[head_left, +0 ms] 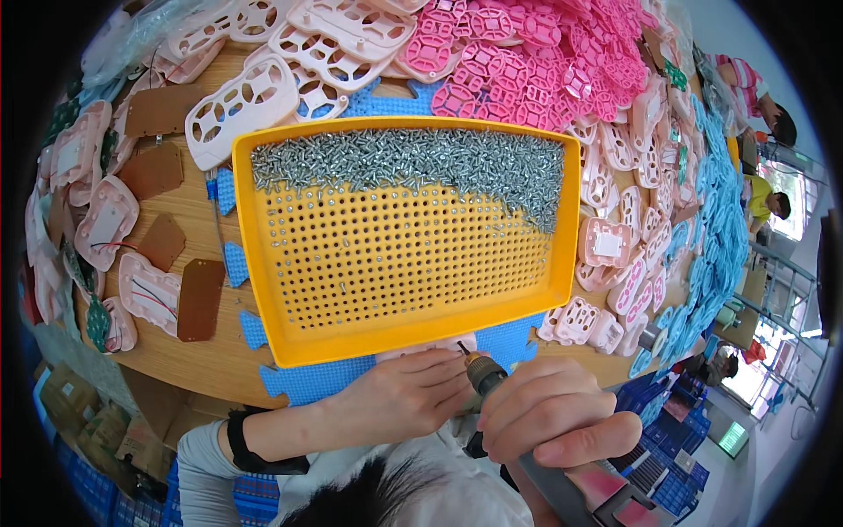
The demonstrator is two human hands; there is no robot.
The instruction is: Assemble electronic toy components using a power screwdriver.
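Observation:
At the near edge of a yellow tray (351,346), my left hand (413,391) is closed, its fingers curled over a pale pink plastic part (430,347) that is mostly hidden. My right hand (553,408) grips an electric screwdriver (486,372). The screwdriver slants up and left, with its thin bit close to my left fingertips and the pink part. Whether the bit touches anything cannot be made out. Small silver screws (395,158) lie heaped along the far side of the tray. Rows of small holes cover the tray's floor, and some hold screws.
Blue foam mats (329,379) lie under the tray on the wooden table (219,356). Pale pink shells (241,110) and brown boards (202,299) crowd the left. Bright pink pieces (527,66) pile up behind, and blue parts (716,211) at right. Other people (768,198) are beyond.

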